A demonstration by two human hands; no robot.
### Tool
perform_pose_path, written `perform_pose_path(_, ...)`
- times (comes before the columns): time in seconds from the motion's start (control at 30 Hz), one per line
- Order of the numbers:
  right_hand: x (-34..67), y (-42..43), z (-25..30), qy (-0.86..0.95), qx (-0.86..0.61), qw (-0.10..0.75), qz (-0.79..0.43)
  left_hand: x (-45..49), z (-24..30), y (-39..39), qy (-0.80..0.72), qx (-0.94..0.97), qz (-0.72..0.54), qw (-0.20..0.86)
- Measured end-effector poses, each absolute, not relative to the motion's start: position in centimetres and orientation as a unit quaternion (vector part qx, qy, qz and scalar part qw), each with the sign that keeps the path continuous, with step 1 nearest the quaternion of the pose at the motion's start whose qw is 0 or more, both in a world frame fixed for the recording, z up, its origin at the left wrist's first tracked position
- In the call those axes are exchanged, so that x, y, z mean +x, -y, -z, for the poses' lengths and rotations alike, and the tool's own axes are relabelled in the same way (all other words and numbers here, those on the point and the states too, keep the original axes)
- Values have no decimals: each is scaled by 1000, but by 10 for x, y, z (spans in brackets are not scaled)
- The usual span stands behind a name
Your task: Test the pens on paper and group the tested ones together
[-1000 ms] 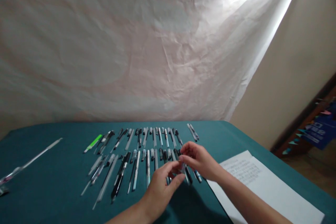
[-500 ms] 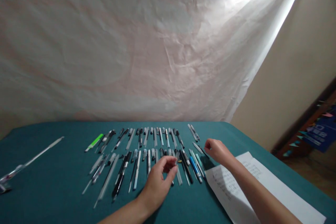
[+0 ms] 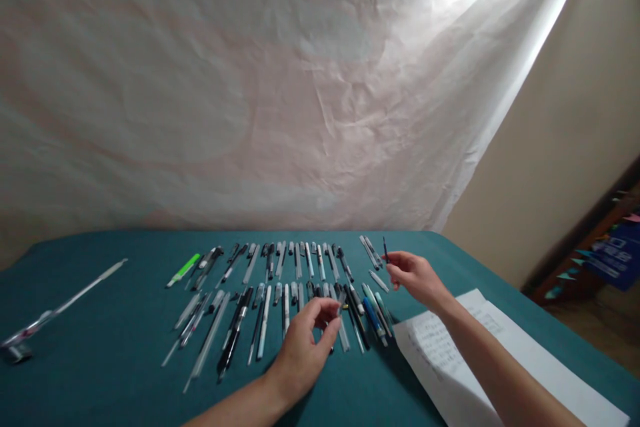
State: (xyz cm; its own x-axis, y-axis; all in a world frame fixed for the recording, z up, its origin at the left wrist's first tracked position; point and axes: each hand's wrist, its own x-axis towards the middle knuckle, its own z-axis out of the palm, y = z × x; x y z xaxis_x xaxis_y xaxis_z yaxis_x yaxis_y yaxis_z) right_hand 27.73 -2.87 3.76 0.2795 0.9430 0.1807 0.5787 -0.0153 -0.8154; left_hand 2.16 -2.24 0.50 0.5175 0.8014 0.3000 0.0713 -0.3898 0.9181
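My left hand (image 3: 306,340) hovers over the nearer row of pens, thumb and index finger pinched on a small clear pen part (image 3: 341,307), possibly a cap. To the right, my right hand (image 3: 417,280) is raised above the cloth and grips a thin dark pen refill (image 3: 385,250), which points upward from the fingertips. Just below those fingers lies a short pale pen piece (image 3: 379,281). Beside my left hand are a blue pen (image 3: 373,317) and several clear and black pen parts. Behind, a farther row holds more barrels, caps and refills, including a white pen (image 3: 309,259).
A green highlighter (image 3: 186,267) ends the far row on the left. A long thin stick-like object (image 3: 75,303) lies at the far left. Written paper sheets (image 3: 525,353) rest under my right forearm. A draped sheet (image 3: 280,93) hangs behind the green-covered table (image 3: 125,373).
My right hand has lifted a dark refill off the cloth, and it now stands upright between the fingers. My left hand stays nearly in place with its clear piece.
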Motion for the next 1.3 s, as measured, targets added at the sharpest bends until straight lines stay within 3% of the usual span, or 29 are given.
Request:
perform_pose_path(0.07, 252, 36, -50, 553, -574, 526, -295, 22, -6, 23, -293, 739, -395, 461)
perform_pose_path(0.13, 229, 44, -58, 539, -513, 573, -344, 21, -7, 23, -287, 742, -395, 458)
perform_pose_path(0.47, 205, 51, -57, 533, -490, 576, -379, 20, -9, 23, -272, 761, -388, 444)
perform_pose_path(0.73, 200, 52, -59, 594, -511, 487, -386, 21, -7, 22, -276, 756, -388, 450)
perform_pose_path(0.9, 250, 34, -53, 582, -583, 489, -287, 22, -7, 22, -284, 748, -391, 455)
perform_pose_path(1.1, 318, 13, -7, 612, -718, 306, -124, 22, -5, 22, -289, 741, -389, 464)
perform_pose_path(1.3, 325, 6, 20, 623, -731, 256, -106, 23, -3, 22, -288, 743, -390, 461)
